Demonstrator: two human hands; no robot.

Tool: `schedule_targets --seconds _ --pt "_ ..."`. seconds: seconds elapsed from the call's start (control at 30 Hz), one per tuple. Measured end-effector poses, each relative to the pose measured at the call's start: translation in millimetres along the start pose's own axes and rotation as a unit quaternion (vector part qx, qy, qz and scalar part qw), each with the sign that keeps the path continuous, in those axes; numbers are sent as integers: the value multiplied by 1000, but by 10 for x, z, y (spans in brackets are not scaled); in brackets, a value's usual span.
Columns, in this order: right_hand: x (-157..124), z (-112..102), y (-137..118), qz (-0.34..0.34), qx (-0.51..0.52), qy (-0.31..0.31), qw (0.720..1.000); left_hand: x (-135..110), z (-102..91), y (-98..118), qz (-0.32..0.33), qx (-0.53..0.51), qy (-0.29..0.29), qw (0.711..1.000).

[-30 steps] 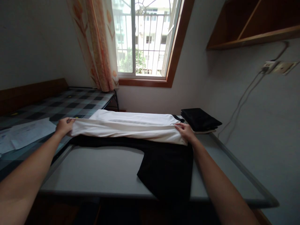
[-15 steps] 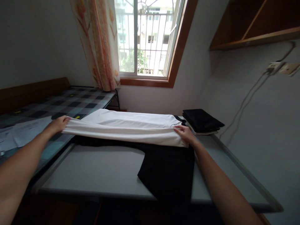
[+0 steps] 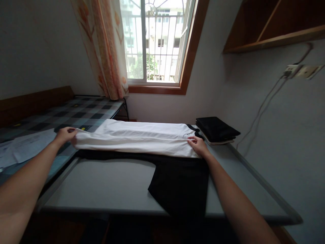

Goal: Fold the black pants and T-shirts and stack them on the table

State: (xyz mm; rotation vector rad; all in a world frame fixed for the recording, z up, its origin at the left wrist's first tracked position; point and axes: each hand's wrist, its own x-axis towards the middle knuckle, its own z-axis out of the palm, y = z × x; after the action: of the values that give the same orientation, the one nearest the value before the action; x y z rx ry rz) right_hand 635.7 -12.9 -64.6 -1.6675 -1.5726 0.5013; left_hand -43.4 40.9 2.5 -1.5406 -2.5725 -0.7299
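A white and black T-shirt lies across the table, its black neckband towards the right. One long white edge is folded over towards me, above a black part with a sleeve shape that reaches the table's front edge. My left hand pinches the white cloth at the far left end, held slightly out past the table's side. On the right, my right hand grips the folded white cloth near the neckband between thumb and fingers. The cloth hides the fingertips in part.
The light grey table has a raised rim along the right wall. Folded black clothes are stacked at its back right corner. To the left stands a bed with a checked cover and papers. A wooden shelf hangs upper right.
The folded white strip has come down flatter and broader towards me, over the black part. My left hand has shifted slightly right with its end; my right hand keeps its grip.
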Motion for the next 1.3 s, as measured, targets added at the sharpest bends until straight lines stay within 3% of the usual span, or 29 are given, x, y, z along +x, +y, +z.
schedule_targets --seconds 0.1,0.17,0.23,0.3,0.37,0.47,0.53,0.67,0.9,1.0,1.17,1.3 --pt "-7 -72 -22 23 37 -21 999 -60 44 27 55 -29 -31 998" --pt "-28 -158 -39 39 58 -36 997 -127 107 194 130 -47 -25 990" --pt "-87 -271 -62 57 52 -69 995 -226 212 482 179 -67 -14 981" --pt "-191 -389 -91 76 31 -126 989 -379 345 849 265 -95 -42 959" --pt "-320 -487 -116 83 24 -168 982 -594 486 1231 352 -142 -89 921" --pt "-493 -561 -124 73 56 -174 980 -986 675 1732 446 -181 -161 862" --pt "-559 -566 -108 66 76 -164 981 -1235 783 1986 464 -165 -206 846" --pt "-572 -521 -55 62 96 -127 985 -1557 960 2316 440 -104 -218 865" --pt "-488 -483 11 73 69 -119 988 -1661 1090 2517 392 -126 -217 885" --pt "-516 -504 5 81 91 -115 986 -1668 1119 2517 401 -128 -210 882" --pt "-561 -588 -31 73 88 -163 980 -1715 1163 2465 401 -130 -168 891" --pt "-552 -617 -62 30 92 -137 986 -1738 1160 2427 379 -158 -160 898"
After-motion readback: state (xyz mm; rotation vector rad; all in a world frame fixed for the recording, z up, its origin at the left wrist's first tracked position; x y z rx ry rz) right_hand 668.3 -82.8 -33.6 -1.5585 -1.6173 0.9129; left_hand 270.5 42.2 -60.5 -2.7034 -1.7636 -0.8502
